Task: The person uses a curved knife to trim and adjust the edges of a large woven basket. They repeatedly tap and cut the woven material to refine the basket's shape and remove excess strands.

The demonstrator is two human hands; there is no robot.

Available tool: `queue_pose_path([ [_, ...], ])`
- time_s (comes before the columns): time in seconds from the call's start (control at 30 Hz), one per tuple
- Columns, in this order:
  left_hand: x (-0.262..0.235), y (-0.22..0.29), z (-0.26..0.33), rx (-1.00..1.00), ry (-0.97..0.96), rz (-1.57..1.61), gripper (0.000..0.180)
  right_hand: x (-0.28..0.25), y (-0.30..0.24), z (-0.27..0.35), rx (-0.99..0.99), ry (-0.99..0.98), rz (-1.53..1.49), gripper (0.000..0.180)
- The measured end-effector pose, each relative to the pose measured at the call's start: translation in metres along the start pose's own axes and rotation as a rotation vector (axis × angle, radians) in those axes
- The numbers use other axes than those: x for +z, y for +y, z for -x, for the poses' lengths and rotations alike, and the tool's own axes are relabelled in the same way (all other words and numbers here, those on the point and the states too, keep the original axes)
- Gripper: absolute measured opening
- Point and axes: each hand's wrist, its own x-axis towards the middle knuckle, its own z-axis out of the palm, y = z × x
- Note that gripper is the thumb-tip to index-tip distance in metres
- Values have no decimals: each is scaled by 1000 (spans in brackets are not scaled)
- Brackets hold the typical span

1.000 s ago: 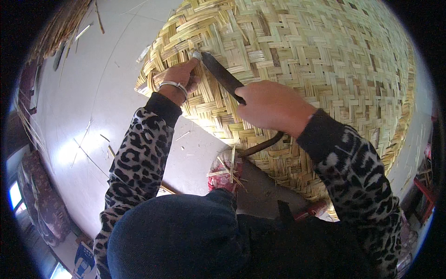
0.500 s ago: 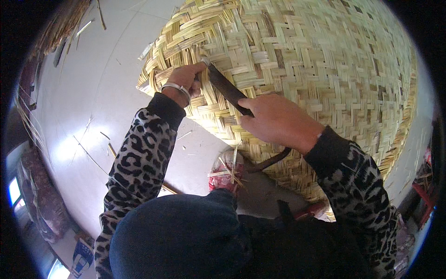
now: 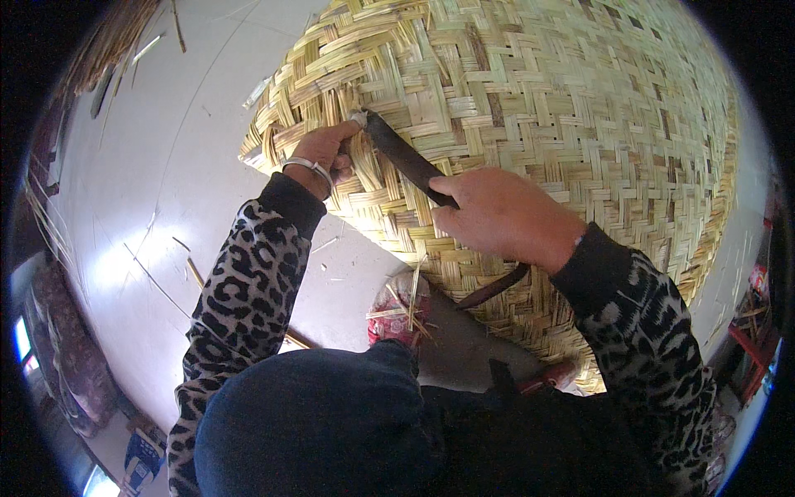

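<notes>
While the right hand (image 3: 509,214), at two o'clock, is gripping the dark tool (image 3: 408,157), the left hand (image 3: 321,153), at eleven, is resting, fingers curled, against the mat (image 3: 546,124); whether it is grasping anything, one cannot tell. Hazard: the tool's tip is lying close by the left thumb, so a slip could be nicking it; overly hard pressing could be splitting the weave. Mat: is spreading from ten round to four o'clock; is showing pale straw colour, brown-streaked, with ragged ten-o'clock corner.
</notes>
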Motion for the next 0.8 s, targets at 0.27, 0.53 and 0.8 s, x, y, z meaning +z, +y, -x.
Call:
queue_pose_path([
  [0.27, 1, 2, 9, -27, -71, -35, 17, 6, -4, -3, 14, -22, -62, 52],
  [0.53, -3, -2, 7, -75, -31, -25, 21, -6, -2, 5, 58, -47, -89, 51],
  [0.8, -2, 0, 4, -93, -54, 12, 19, -1, -7, 3, 48, -17, -18, 49],
])
